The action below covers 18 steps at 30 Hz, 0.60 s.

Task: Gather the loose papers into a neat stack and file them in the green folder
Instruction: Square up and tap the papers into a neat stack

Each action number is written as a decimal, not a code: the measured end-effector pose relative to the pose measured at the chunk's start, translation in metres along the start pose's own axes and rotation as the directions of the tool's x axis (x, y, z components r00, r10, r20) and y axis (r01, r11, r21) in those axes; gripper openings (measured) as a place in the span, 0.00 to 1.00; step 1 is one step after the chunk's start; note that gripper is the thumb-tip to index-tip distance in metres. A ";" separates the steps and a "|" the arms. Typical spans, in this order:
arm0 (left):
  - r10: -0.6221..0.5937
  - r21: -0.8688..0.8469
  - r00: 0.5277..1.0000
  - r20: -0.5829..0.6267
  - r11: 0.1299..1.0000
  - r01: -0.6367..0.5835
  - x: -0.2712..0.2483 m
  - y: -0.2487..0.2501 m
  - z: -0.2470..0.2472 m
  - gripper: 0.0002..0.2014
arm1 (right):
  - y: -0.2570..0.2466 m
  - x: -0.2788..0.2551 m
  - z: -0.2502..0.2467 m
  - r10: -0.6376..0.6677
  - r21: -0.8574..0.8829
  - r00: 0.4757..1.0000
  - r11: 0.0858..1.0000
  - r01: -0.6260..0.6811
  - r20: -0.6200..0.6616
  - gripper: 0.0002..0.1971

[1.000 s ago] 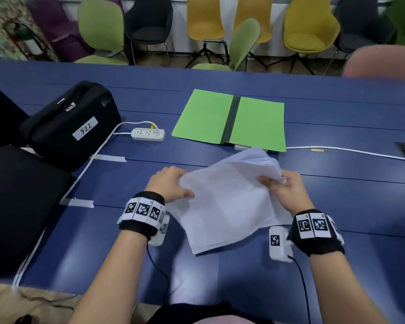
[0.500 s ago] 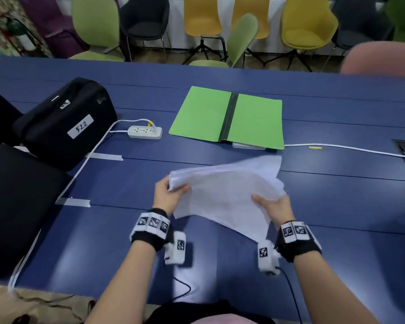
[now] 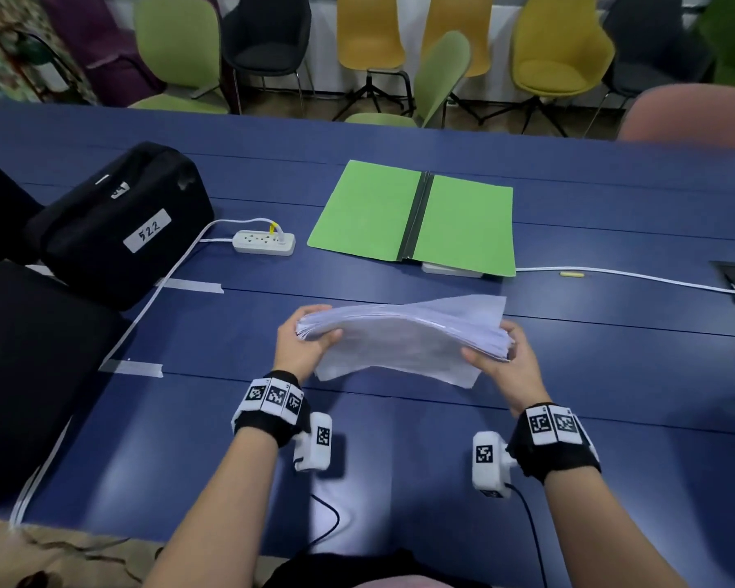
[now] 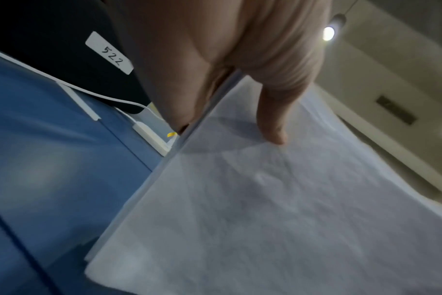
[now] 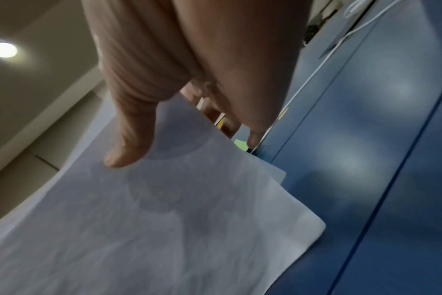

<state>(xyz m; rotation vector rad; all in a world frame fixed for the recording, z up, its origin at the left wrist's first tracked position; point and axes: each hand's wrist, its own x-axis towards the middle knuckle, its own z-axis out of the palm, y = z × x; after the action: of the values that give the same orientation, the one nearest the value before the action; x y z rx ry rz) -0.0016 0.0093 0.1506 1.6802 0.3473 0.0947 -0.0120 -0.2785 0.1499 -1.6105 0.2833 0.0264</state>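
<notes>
Bare blue table (image 3: 590,333) lies open between the held papers (image 3: 399,337) and the green folder (image 3: 412,218), a clear lane straight ahead. On the left, the black bag (image 3: 115,222) and power strip (image 3: 264,242) crowd the way. A white cable (image 3: 633,277) crosses to the right of the folder.

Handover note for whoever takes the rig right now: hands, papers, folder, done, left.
Left hand: grips the left end of the paper stack, thumb on top.
Right hand: grips the right end, thumb on top.
Stack is held between both hands over the blue table; sheet corners still stick out unevenly.
Green folder lies open and flat farther back, nothing in it.
Done: papers gathered off the table.
Left: square the edges, lay the stack in the folder, close it.
</notes>
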 end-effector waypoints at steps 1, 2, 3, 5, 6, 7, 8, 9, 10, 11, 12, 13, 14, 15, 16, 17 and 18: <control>-0.022 -0.006 1.000 0.001 1.000 0.022 0.001 -0.004 0.001 0.20 | 0.003 0.001 0.000 0.014 0.024 1.000 1.000 -0.014 -0.004 0.25; -0.041 -0.027 0.999 0.005 0.999 0.041 0.003 -0.005 0.002 0.21 | 0.004 0.001 -0.001 0.014 0.040 1.000 0.999 -0.014 -0.009 0.23; -0.058 -0.052 0.998 0.012 0.997 0.058 0.005 -0.005 0.002 0.23 | 0.004 0.002 -0.003 0.012 0.044 1.000 0.999 -0.012 -0.013 0.21; -0.079 -0.101 0.996 0.033 0.991 0.082 0.008 -0.002 0.000 0.28 | 0.003 0.004 -0.005 0.005 0.037 1.000 0.999 -0.005 0.000 0.18; -0.081 -0.126 0.996 0.039 0.988 0.085 0.008 -0.001 0.000 0.30 | 0.003 0.004 -0.006 -0.006 0.040 1.000 0.999 0.005 0.013 0.18; -0.090 -0.158 0.995 0.034 0.983 0.094 0.008 -0.002 0.000 0.32 | 0.002 0.004 -0.006 -0.013 0.057 1.000 0.998 0.012 0.025 0.18; -0.098 -0.200 0.995 0.016 0.975 0.100 0.005 0.000 0.001 0.33 | 0.002 0.004 -0.006 -0.013 0.081 0.999 0.997 0.010 0.037 0.18; -0.109 -0.239 0.994 -0.018 0.966 0.101 0.003 0.000 0.004 0.33 | 0.001 0.004 -0.006 -0.007 0.096 1.000 0.995 0.004 0.028 0.18; -0.119 -0.267 0.990 -0.071 0.959 0.096 0.001 0.002 0.007 0.31 | 0.000 0.005 -0.005 -0.013 0.099 1.000 0.995 0.012 0.009 0.19; -0.136 -0.288 0.982 -0.131 0.953 0.093 0.001 0.002 0.012 0.28 | -0.001 0.006 -0.002 -0.015 0.115 1.000 0.993 0.017 -0.018 0.20; -0.151 -0.300 0.970 -0.192 0.950 0.088 0.001 0.002 0.018 0.25 | -0.002 0.008 0.002 -0.023 0.156 0.998 0.987 0.032 -0.058 0.20; -0.169 -0.311 0.956 -0.240 0.946 0.089 0.002 0.002 0.023 0.22 | -0.004 0.010 0.008 -0.028 0.193 0.993 0.980 0.050 -0.111 0.17; -0.181 -0.325 0.941 -0.286 0.942 0.083 0.002 0.002 0.026 0.21 | -0.006 0.012 0.013 -0.031 0.217 0.985 0.974 0.068 -0.172 0.14; -0.189 -0.330 0.927 -0.324 0.941 0.076 0.003 0.002 0.029 0.20 | -0.007 0.015 0.017 -0.035 0.224 0.973 0.971 0.087 -0.226 0.12; -0.189 -0.334 0.918 -0.348 0.940 0.067 0.004 0.002 0.030 0.18 | -0.008 0.017 0.020 -0.042 0.215 0.962 0.971 0.103 -0.270 0.12; -0.186 -0.336 0.912 -0.364 0.940 0.058 0.005 0.000 0.031 0.16 | -0.008 0.019 0.022 -0.039 0.207 0.951 0.972 0.107 -0.307 0.12; -0.175 -0.331 0.911 -0.373 0.942 0.046 0.006 0.000 0.031 0.14 | -0.006 0.022 0.022 -0.027 0.211 0.943 0.972 0.102 -0.331 0.11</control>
<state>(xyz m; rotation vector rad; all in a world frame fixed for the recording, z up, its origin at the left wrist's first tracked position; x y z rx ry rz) 0.0122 -0.0184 0.1453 1.3101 0.6979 0.3922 0.0135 -0.2605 0.1503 -1.3911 0.4723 -0.3174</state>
